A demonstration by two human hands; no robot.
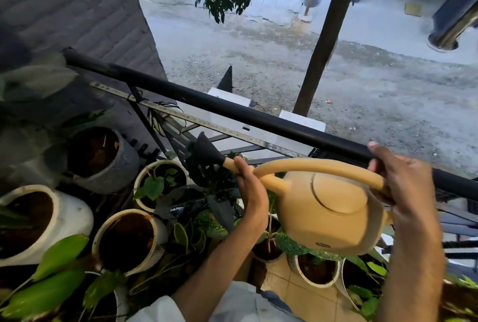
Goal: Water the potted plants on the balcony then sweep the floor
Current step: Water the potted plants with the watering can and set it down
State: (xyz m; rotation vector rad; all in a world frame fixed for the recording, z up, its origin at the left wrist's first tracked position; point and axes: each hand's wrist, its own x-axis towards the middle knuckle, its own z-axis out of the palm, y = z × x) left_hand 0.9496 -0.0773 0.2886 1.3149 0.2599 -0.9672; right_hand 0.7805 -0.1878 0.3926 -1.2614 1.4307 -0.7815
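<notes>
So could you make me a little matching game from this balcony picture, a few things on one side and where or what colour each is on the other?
Things:
1. watering can
2. rose head
3. grey pot
4. railing

Descriptions:
A. black bar crossing the view
B. tan, held by both hands
C. speckled, far left, holding dark soil
D. dark, on the spout tip, over the plants

Pairs: 1-B, 2-D, 3-C, 4-A

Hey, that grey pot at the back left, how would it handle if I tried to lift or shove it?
The grey pot looks like stone or concrete and is filled with soil, so probably heavy. Its speckled surface looks rough, so a grip likely won't slip. It appears to lean already among the white pots, so a shove might tip it rather than slide it.
</notes>
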